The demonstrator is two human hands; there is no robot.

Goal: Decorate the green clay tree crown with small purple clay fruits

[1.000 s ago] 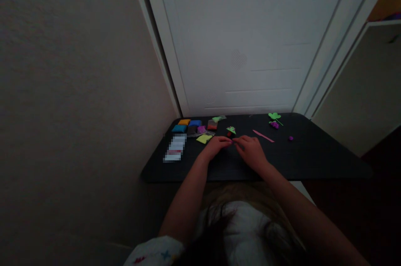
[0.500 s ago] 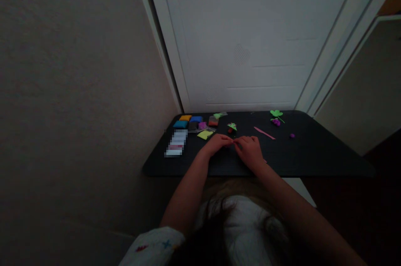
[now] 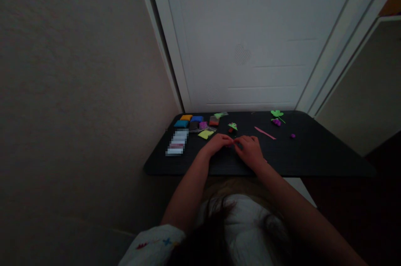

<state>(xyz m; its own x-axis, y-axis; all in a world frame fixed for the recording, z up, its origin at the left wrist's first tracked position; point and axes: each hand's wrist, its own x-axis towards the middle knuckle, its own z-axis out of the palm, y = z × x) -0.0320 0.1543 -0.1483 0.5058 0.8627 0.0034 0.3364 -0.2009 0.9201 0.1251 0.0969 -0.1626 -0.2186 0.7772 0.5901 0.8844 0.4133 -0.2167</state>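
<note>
My left hand (image 3: 220, 143) and my right hand (image 3: 249, 147) meet fingertip to fingertip low over the black table (image 3: 300, 159). The fingers of both are pinched together; whatever lies between them is too small and dark to make out. Just beyond the fingertips stands a small clay figure (image 3: 232, 127) with a light green top and a red part below. A pink modelling knife (image 3: 265, 133) lies past my right hand. Close to my left hand is a yellow clay packet (image 3: 206, 133).
Clay packets, among them an orange one (image 3: 186, 117), a teal one (image 3: 181, 124) and a blue one (image 3: 197, 119), lie at the back left. A blurred-out white sheet (image 3: 177, 142) is in front. At right are a green clover shape (image 3: 277, 113), purple clay balls (image 3: 276, 122) and a single purple ball (image 3: 293, 135).
Both hands stay together in almost the same place, with only slight finger movement. The whole view has shifted a little; the things on the table lie as before.
</note>
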